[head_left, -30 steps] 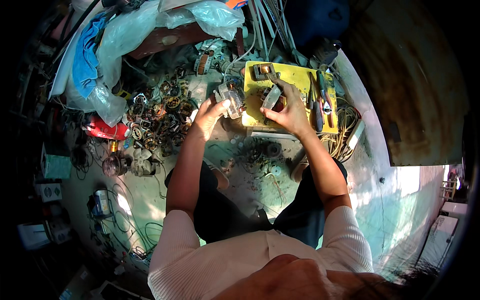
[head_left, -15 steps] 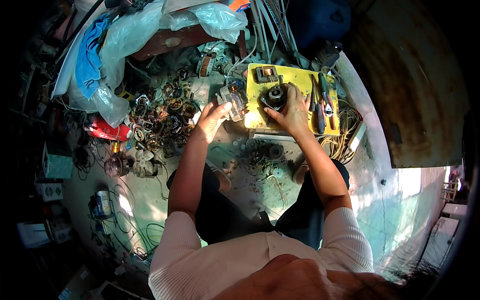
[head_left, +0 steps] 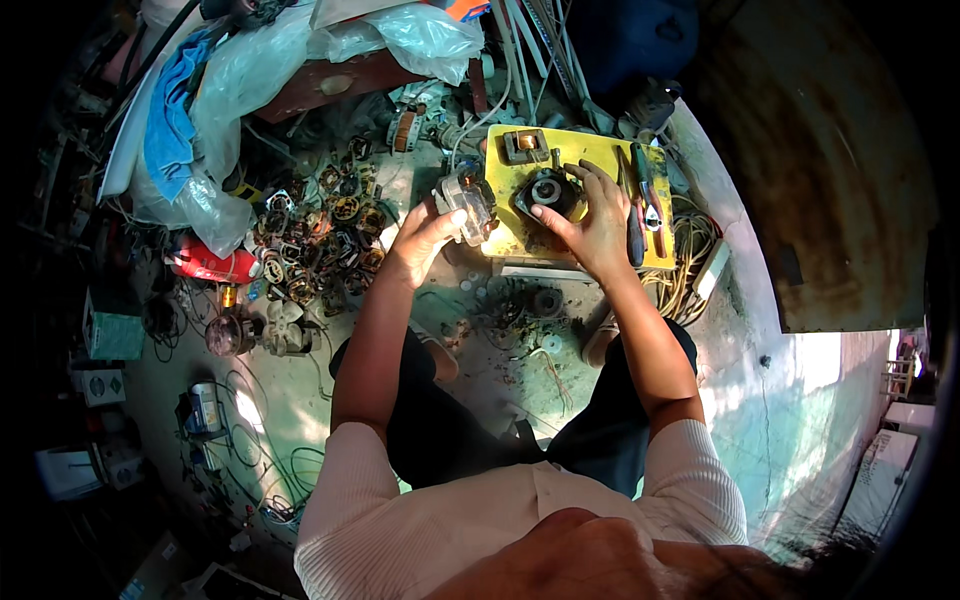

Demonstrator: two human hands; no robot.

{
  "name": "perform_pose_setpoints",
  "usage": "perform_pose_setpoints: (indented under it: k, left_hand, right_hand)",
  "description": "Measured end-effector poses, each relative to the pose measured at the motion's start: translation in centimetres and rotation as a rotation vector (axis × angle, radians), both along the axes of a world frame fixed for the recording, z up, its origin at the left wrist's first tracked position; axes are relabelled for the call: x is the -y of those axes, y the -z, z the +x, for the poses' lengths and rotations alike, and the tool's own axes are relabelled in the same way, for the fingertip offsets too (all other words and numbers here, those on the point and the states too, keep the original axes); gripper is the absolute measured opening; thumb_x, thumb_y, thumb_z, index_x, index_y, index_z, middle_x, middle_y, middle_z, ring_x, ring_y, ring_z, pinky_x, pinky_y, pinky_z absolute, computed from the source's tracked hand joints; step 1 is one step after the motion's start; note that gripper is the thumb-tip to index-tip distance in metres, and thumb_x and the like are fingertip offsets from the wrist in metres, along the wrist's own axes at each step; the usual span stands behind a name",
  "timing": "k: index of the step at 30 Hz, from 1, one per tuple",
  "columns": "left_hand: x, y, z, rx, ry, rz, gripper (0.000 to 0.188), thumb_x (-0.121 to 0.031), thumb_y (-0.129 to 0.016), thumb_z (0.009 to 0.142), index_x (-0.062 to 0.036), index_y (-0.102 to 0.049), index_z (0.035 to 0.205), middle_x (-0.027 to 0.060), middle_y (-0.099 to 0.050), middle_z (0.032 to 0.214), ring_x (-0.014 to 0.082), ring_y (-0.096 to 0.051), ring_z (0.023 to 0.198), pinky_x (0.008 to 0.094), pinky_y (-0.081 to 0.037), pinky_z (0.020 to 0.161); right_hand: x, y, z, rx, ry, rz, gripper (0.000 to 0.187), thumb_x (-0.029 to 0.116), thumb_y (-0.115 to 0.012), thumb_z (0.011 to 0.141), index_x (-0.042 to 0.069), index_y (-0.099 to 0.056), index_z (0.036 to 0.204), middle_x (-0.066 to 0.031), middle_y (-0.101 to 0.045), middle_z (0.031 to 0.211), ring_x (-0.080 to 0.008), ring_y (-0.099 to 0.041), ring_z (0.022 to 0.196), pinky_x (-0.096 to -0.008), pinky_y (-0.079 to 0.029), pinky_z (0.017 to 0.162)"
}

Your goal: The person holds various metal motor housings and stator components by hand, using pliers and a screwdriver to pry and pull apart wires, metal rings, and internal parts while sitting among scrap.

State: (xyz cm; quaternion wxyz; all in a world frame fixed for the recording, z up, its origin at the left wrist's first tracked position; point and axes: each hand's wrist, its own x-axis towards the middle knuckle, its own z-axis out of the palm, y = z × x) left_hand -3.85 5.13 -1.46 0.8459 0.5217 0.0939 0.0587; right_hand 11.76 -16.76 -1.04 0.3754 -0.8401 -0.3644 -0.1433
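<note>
My left hand (head_left: 428,238) is closed on a clear plastic case (head_left: 466,208), with the thumb on its near side; what lies inside it is hard to make out. Just right of it, a dark, square-edged motor part (head_left: 547,190) with a round metal centre rests on a stained yellow board (head_left: 505,238). Around the right side of that part my right hand (head_left: 597,222) stands open, its thumb at the near edge and its fingers spread beyond. A small transformer-like coil (head_left: 525,146) with copper winding lies at the board's far left corner.
Screwdrivers and pliers (head_left: 652,215) lie along the board's right side, beside a coiled tan cable (head_left: 692,255). Several motor coils (head_left: 335,220) are heaped on the floor at left. Plastic sheeting (head_left: 265,85) and a blue cloth (head_left: 170,125) hang at the far left.
My right hand's fingers have lifted and spread away from the motor part, showing more of it. The left hand keeps the clear case in nearly the same place.
</note>
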Motion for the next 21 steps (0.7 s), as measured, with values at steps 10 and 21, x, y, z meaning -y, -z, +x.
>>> perform_pose_setpoints:
  k: [10,21]
  left_hand:
    - [3.5,-2.0,1.3,0.012,0.043,0.039,0.075,-0.016,-0.082,0.076,-0.0003,-0.042,0.138,0.0089,-0.057,0.127,0.0188,-0.056,0.116,0.0348,-0.044,0.102]
    - [4.6,-1.2,1.7,0.036,0.126,0.080,0.078,-0.007,-0.084,0.073,0.0019,-0.041,0.139,0.0094,-0.055,0.130,0.0187,-0.054,0.119,0.0355,-0.043,0.103]
  right_hand:
    - [-0.1,-2.5,-2.9,-0.592,-0.470,0.184,0.096,0.042,-0.089,0.064,-0.005,-0.047,0.136,-0.0211,-0.058,0.125,-0.0303,-0.058,0.118,-0.0379,-0.044,0.103]
    - [1.6,-3.1,-3.0,-0.980,-0.578,0.182,0.094,0.019,-0.090,0.069,-0.007,-0.037,0.141,-0.0129,-0.057,0.129,-0.0193,-0.056,0.117,-0.0327,-0.044,0.102]
